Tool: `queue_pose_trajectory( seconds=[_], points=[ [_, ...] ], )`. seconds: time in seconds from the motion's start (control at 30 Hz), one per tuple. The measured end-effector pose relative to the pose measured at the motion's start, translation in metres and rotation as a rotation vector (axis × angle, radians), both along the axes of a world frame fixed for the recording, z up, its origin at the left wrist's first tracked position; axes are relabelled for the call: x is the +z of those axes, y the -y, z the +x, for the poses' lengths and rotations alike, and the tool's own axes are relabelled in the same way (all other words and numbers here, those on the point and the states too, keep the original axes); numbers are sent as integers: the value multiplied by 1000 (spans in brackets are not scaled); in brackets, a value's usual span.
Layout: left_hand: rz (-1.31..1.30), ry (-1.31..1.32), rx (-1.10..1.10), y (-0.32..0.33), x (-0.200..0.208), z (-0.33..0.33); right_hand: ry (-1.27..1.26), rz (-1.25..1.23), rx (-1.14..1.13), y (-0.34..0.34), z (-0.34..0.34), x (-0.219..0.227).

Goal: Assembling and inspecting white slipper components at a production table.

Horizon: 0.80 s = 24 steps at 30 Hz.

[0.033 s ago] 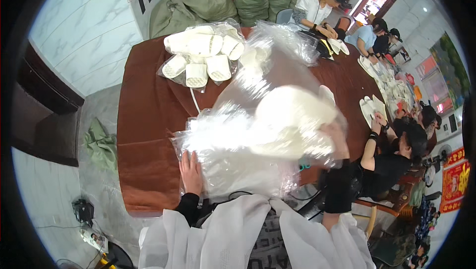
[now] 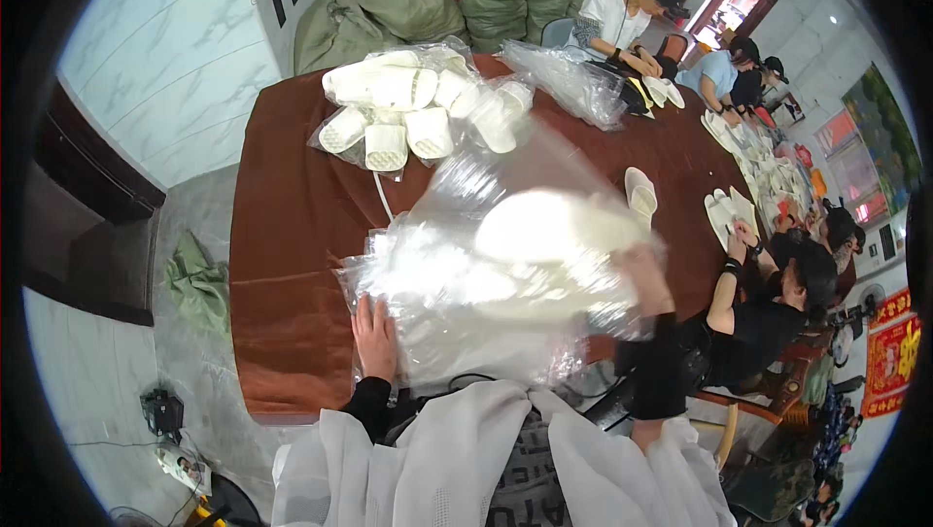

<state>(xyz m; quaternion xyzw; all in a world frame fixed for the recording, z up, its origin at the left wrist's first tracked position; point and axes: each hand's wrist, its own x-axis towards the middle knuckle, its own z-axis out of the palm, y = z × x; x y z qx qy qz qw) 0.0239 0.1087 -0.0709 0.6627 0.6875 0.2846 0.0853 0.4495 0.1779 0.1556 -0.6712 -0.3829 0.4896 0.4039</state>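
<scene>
My left hand (image 2: 376, 338) lies flat with fingers stretched on the left edge of a stack of clear plastic bags (image 2: 457, 342). My right hand (image 2: 644, 279), smeared by motion, grips the right side of a clear plastic bag (image 2: 573, 163). White slippers (image 2: 530, 226) show through this bag; blur hides how many. The bag sweeps over the stack, its far corner reaching toward a pile of bagged white slippers (image 2: 408, 90). A loose white slipper (image 2: 640, 195) lies on the table just beyond my right hand.
A brown cloth covers the table (image 2: 292, 236). More clear bags (image 2: 573, 85) lie at its far side. Co-workers sit along the right, one handling white slippers (image 2: 724, 211). Green sacks (image 2: 389, 27) stand behind the table. A green cloth (image 2: 197, 279) lies on the floor at left.
My right hand and the bag with slippers have shifted slightly left. The loose white slipper now shows more fully. My left hand stays in place.
</scene>
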Motion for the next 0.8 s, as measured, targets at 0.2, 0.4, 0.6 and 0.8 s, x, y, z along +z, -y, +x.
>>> queue_pose_trajectory(
  seconds=[0.2,0.4,0.6,0.8],
  points=[
    [78,72,-191,-18,22,32,379,-63,408,12,29,-217],
    [56,77,-110,5,13,-1,339,-239,438,19,-79,-127],
    [20,462,-138,-1,-2,-13,64,-33,337,25,-60,-114],
    [-28,582,-78,0,14,-29,200,68,471,22,-90,-141]
  ],
)
